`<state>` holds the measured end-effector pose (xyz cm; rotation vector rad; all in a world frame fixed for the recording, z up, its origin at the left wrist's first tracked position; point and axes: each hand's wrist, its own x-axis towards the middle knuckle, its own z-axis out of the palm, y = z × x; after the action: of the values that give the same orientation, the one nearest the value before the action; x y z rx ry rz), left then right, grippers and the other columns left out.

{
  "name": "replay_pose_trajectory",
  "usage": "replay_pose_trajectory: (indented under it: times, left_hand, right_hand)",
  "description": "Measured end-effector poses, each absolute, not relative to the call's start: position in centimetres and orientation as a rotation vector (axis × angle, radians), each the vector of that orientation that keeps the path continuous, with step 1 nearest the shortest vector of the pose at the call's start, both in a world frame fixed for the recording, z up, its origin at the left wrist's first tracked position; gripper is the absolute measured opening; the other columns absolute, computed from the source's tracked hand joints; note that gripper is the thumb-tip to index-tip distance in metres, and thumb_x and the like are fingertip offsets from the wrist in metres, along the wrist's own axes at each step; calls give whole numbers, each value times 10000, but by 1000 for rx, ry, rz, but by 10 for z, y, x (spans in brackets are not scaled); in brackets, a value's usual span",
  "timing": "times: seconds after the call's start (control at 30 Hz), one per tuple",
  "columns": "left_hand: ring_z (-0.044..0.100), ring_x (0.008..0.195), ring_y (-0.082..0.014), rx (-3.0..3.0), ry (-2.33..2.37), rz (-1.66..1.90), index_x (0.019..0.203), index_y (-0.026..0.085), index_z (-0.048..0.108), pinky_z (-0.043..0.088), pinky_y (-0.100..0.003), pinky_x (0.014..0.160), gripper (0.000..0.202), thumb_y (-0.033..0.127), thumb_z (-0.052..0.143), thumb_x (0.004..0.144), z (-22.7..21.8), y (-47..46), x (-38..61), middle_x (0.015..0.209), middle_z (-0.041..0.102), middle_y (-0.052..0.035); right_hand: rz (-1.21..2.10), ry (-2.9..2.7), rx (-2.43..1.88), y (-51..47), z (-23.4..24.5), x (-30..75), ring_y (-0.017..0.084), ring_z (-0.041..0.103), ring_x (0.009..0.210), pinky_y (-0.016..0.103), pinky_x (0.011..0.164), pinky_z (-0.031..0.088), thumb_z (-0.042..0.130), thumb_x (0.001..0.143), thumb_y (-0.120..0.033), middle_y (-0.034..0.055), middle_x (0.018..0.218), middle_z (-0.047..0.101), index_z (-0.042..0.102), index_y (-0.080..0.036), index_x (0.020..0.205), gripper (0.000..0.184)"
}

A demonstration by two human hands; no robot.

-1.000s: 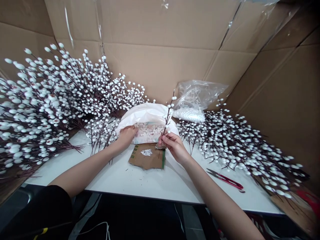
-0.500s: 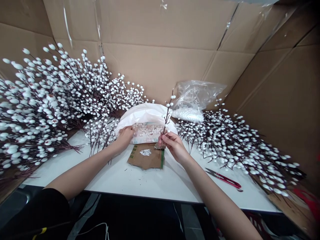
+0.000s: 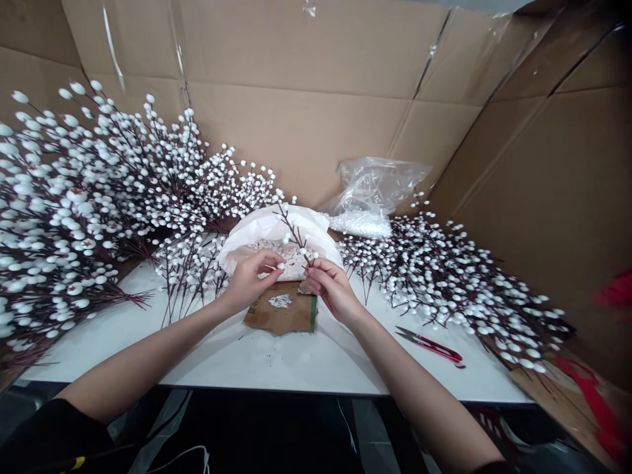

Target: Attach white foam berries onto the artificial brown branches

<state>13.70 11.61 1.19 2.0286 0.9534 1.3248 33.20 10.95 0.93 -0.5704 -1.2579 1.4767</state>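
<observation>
Between the thumb and fingertips of my left hand [image 3: 253,280] is a small white berry [image 3: 281,266]. My right hand [image 3: 330,286] pinches the lower end of a dark artificial stem [image 3: 292,227], which leans up to the left and carries a few white berries. Both hands are over the front edge of a white bag [image 3: 309,220], opened wide, with many loose white berries [image 3: 266,247] inside. Just below lies a piece of brown cardboard [image 3: 266,319] with a white smear of what looks like glue [image 3: 280,301] on it.
Large bundles of white-berry stems [image 3: 99,191] fill the left side, and more stems [image 3: 444,276] lie at the right. Red-handled thread snips [image 3: 434,345] rest at front right. Behind the bag is a clear plastic bag [image 3: 368,197]. Cardboard walls [image 3: 296,125] enclose the white table [image 3: 222,359].
My left hand has come out of the bag toward the right, now with a berry in its fingers. My right hand has tilted the stem to the left. The view has shifted slightly.
</observation>
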Motion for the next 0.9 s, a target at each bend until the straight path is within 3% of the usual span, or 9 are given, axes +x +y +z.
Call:
replay_pose_trajectory:
  times: [0.1, 0.27, 0.37, 0.53, 0.9]
  left_hand:
    - [633, 869, -169, 1769, 868, 1328, 924, 153, 611, 518, -282, 781, 194, 273, 658, 778, 14, 107, 146, 927, 663, -66]
    - [669, 851, -187, 1520, 807, 1220, 961, 145, 648, 537, -326, 814, 281, 317, 699, 744, 14, 101, 150, 904, 704, -70]
    - [679, 868, -192, 1447, 763, 1203, 993, 151, 641, 539, -347, 846, 304, 316, 703, 745, 14, 99, 151, 911, 710, -64]
    - [684, 854, -197, 1399, 750, 1209, 951, 149, 633, 550, -364, 829, 279, 321, 705, 743, 15, 98, 152, 847, 718, -55]
    - [672, 837, -190, 1486, 742, 1212, 901, 141, 666, 534, -329, 807, 244, 314, 711, 735, 18, 99, 152, 906, 719, -72]
  right_hand:
    - [1508, -1229, -560, 107, 7, 328, 49, 229, 414, 228, 475, 207, 582, 821, -250, -91, 441, 313, 551, -168, 676, 170]
    - [1523, -1239, -642, 105, 3, 325, 54, 257, 409, 226, 453, 175, 562, 795, -221, -81, 438, 348, 528, -170, 646, 161]
    - [1515, -1271, -640, 105, 1, 323, 73, 349, 430, 226, 465, 242, 543, 779, -199, -65, 445, 416, 516, -176, 636, 147]
    - [1466, -1349, -632, 104, 1, 322, 122, 511, 559, 275, 628, 408, 507, 782, -185, -25, 521, 554, 505, -188, 611, 170]
    - [1410, -1441, -664, 101, 4, 322, 144, 579, 618, 307, 726, 440, 511, 777, -195, -5, 574, 634, 531, -195, 607, 171]
